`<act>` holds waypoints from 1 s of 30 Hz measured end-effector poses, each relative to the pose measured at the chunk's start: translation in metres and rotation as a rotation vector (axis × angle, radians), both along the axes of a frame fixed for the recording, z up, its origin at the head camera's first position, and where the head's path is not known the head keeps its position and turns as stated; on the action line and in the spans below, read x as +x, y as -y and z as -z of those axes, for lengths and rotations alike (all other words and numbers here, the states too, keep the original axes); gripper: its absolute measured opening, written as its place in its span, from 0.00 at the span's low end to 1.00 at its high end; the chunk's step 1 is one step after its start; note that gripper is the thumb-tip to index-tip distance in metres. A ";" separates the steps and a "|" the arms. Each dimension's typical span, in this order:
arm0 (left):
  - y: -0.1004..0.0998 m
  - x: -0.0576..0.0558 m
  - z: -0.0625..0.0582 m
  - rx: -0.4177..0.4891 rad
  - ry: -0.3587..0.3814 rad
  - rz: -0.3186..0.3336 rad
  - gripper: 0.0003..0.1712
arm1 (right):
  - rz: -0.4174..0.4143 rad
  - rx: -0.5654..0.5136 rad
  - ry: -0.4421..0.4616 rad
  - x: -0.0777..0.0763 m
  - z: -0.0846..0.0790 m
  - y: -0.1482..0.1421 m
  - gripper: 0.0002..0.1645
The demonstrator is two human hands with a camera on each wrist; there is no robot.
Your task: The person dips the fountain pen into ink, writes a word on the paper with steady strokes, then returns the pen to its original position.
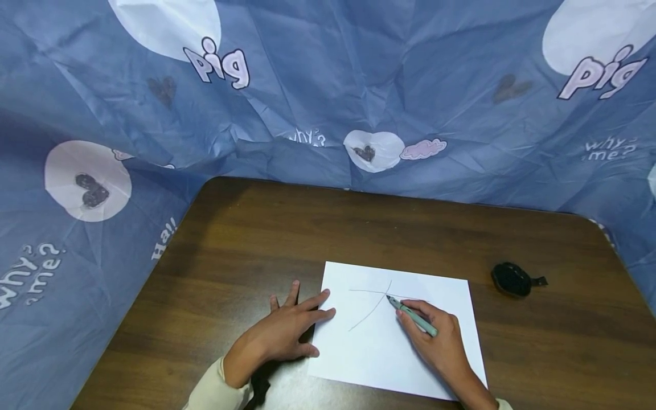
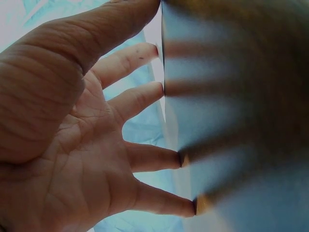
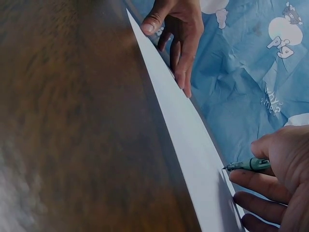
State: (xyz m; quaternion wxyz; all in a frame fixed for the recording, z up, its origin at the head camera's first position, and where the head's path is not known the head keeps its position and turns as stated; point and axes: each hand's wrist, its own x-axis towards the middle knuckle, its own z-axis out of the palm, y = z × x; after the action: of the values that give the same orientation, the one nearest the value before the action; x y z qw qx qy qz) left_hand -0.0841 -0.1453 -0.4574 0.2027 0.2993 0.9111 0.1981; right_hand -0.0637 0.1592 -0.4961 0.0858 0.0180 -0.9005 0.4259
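A white sheet of paper [image 1: 379,353] lies on the wooden table, with a few thin dark lines crossing near its upper middle. My right hand [image 1: 441,341] pinches a green pen [image 1: 419,322], its dark tip at the point where the lines cross. In the right wrist view the pen [image 3: 253,164] sits between thumb and fingers, tip on the paper. My left hand [image 1: 287,330] is spread with straight fingers at the paper's left edge, some fingertips on the sheet and others on the table. The left wrist view shows its palm [image 2: 72,174] raised off the surface.
A small round black object with a short tab [image 1: 512,279] sits on the table [image 1: 246,239] right of the paper. Blue printed cloth [image 1: 318,74] hangs behind the table and along its left side.
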 end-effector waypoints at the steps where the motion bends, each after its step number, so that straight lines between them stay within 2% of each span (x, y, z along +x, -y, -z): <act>1: 0.000 0.000 0.000 -0.002 0.000 -0.001 0.42 | 0.000 0.002 0.001 0.000 0.001 0.000 0.12; 7: 0.000 0.001 0.000 0.004 -0.007 -0.001 0.42 | 0.021 0.011 0.011 0.002 0.000 -0.001 0.10; 11: 0.000 0.002 0.000 0.011 -0.007 -0.001 0.42 | 0.058 0.022 0.055 0.007 -0.003 -0.003 0.10; 22: 0.000 0.001 0.002 0.007 -0.017 0.000 0.42 | 0.153 0.046 0.163 0.030 -0.009 -0.016 0.08; 30: 0.000 0.001 0.001 0.010 -0.015 0.002 0.42 | 0.215 0.013 0.281 0.047 -0.014 -0.030 0.11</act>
State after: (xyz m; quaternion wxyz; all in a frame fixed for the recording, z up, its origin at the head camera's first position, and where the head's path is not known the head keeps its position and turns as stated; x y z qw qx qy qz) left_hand -0.0833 -0.1452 -0.4586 0.1943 0.3027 0.9113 0.2003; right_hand -0.0171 0.1892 -0.4819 0.0039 -0.1374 -0.9032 0.4065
